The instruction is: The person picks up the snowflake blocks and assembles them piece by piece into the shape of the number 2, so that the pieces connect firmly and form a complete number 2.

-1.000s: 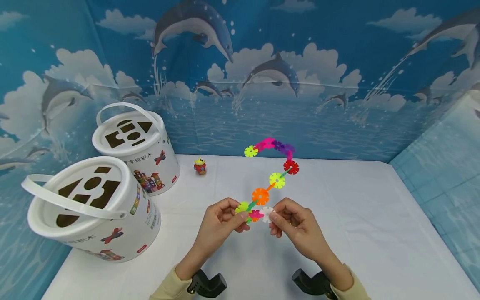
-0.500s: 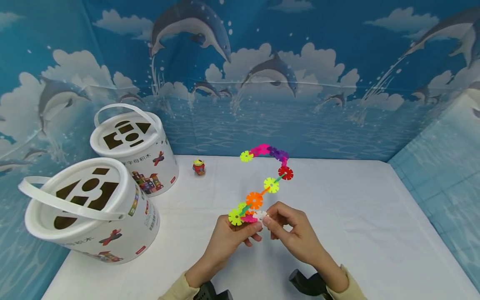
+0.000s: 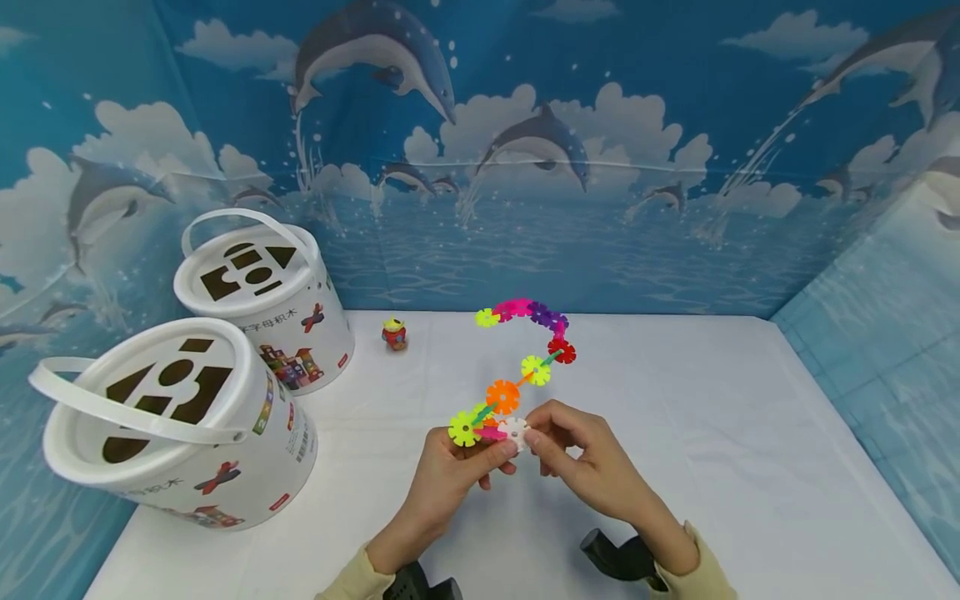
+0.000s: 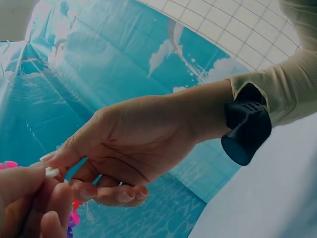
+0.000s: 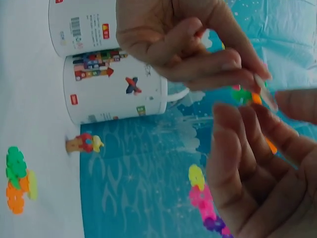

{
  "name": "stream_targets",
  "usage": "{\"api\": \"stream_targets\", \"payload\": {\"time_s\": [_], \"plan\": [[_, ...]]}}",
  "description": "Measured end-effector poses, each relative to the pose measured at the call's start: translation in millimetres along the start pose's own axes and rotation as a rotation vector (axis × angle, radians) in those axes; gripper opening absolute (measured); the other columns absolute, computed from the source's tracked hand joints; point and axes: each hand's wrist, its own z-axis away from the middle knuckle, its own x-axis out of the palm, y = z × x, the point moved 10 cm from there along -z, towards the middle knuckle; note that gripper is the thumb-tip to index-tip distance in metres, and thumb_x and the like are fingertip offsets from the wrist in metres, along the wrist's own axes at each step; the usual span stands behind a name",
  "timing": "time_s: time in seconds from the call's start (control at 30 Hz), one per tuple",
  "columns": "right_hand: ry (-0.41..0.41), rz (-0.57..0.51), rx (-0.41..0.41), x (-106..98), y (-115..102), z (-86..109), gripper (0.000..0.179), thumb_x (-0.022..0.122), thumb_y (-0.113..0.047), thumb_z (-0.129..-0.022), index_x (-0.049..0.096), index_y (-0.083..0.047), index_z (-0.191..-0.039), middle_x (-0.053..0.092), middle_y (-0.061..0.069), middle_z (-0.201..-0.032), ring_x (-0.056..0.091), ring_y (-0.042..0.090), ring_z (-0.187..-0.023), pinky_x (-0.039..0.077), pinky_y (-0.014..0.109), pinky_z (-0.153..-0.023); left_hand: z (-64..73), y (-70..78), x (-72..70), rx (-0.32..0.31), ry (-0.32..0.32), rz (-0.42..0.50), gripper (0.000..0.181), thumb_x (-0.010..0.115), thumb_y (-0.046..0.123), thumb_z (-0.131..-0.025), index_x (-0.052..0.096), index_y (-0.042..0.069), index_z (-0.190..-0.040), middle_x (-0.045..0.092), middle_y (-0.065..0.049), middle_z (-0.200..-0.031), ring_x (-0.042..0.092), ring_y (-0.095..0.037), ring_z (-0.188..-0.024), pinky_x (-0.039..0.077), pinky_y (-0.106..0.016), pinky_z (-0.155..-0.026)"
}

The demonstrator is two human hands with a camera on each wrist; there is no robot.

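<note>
A curved chain of colourful snowflake building discs (image 3: 503, 397) rises from my hands in the head view, running from yellow and orange through red to purple and pink. My left hand (image 3: 447, 471) grips its lower end, its thumb at a white disc (image 3: 514, 432). From the other side my right hand (image 3: 592, 457) pinches that white disc between thumb and fingers. The right wrist view shows the white disc (image 5: 266, 94) edge-on between the fingertips of both hands. In the left wrist view, fingers mostly cover the disc (image 4: 51, 172).
Two white lidded buckets (image 3: 180, 425) with handles stand on the left of the white table (image 3: 720, 442). A small red-and-yellow figurine (image 3: 393, 334) sits near the back edge. Linked green and orange discs (image 5: 16, 178) lie on the table in the right wrist view. A dolphin-print backdrop (image 3: 600, 250) stands behind.
Both hands and the chain have shifted left and slightly down. My left hand has turned, so a yellow disc now shows above its fingers and its thumb reaches the white disc.
</note>
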Motion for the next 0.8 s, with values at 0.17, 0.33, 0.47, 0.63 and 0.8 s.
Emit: {"api": "stream_targets", "payload": {"time_s": [0.17,0.33,0.47,0.63,0.8], "plan": [[-0.175,-0.058,0.083,6,18,-1.1,0.014,0.047,-0.006,-0.1,0.059,-0.015,-0.101,0.059,-0.002,-0.079,0.057,0.013,-0.057,0.051,0.032,-0.054,0.4,5.1,-4.6,0.033,0.017,-0.001,0.022,0.072,0.013,-0.085,0.069,-0.003,-0.101,0.068,-0.021,-0.082,0.066,-0.02,-0.069,0.045,-0.022,-0.05],[-0.237,0.051,0.227,14,67,-5.5,0.012,0.051,-0.02,-0.1,0.061,-0.015,-0.095,0.06,0.002,-0.077,0.058,0.019,-0.059,0.051,0.033,-0.055,-0.8,12.4,-12.2,0.072,0.036,0.013,0.023,0.072,0.013,-0.086,0.069,-0.004,-0.1,0.068,-0.023,-0.083,0.066,-0.019,-0.069,0.043,-0.021,-0.05],[-0.173,0.308,0.299,20,112,-10.8,0.005,0.064,-0.018,-0.092,0.063,-0.013,-0.091,0.057,-0.002,-0.074,0.053,0.016,-0.061,0.047,0.028,-0.054,-1.8,17.5,-16.6,0.111,0.042,0.026,0.022,0.071,0.011,-0.086,0.067,-0.007,-0.098,0.068,-0.019,-0.075,0.065,-0.017,-0.067,0.042,-0.02,-0.049],[-0.098,0.54,0.392,28,152,-12.0,0.019,0.073,-0.014,-0.082,0.062,-0.008,-0.096,0.045,-0.003,-0.073,0.042,0.012,-0.065,0.038,0.027,-0.055,-1.4,20.3,-17.7,0.13,0.039,0.02,0.022,0.07,0.01,-0.087,0.066,-0.009,-0.099,0.068,-0.01,-0.071,0.064,-0.016,-0.066,0.042,-0.02,-0.049],[-0.067,0.594,0.402,32,160,-12.7,0.026,0.077,-0.021,-0.08,0.059,-0.009,-0.096,0.041,-0.001,-0.073,0.039,0.013,-0.066,0.034,0.028,-0.055,-0.7,22.7,-18.6,0.14,0.041,0.013,0.022,0.069,0.01,-0.087,0.066,-0.008,-0.099,0.068,-0.01,-0.072,0.064,-0.016,-0.068,0.042,-0.02,-0.048]]}}
